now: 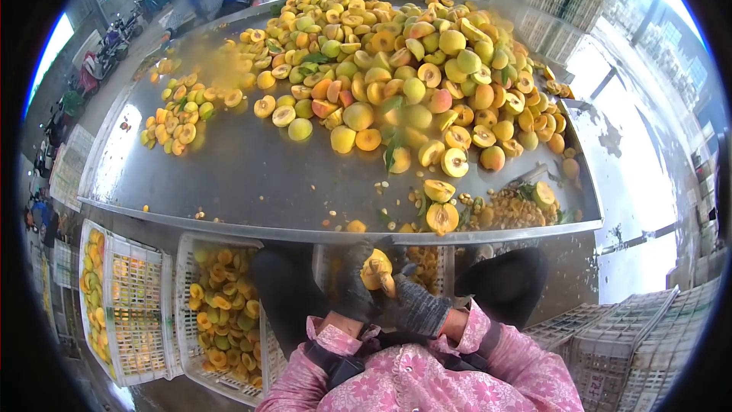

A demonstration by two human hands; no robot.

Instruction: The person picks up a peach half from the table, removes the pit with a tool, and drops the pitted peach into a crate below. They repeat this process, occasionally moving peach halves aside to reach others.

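Observation:
In front of my lap, my left hand, in a dark glove, is closed around a yellow peach that looks cut. My right hand, in a grey knitted glove, presses up against the same peach with its fingers curled. A short tan piece sticks out between the two hands, and whether it is a tool or part of the fruit I cannot make out. Below my hands a white crate holds peach pieces, partly hidden by my hands. Two cut peach halves lie at the table's near edge.
A large heap of whole and halved peaches covers the far and right parts of the metal table. Loose pits lie near its right corner. Crates of peaches stand at left, stacked crates at right. Two people sit across the table.

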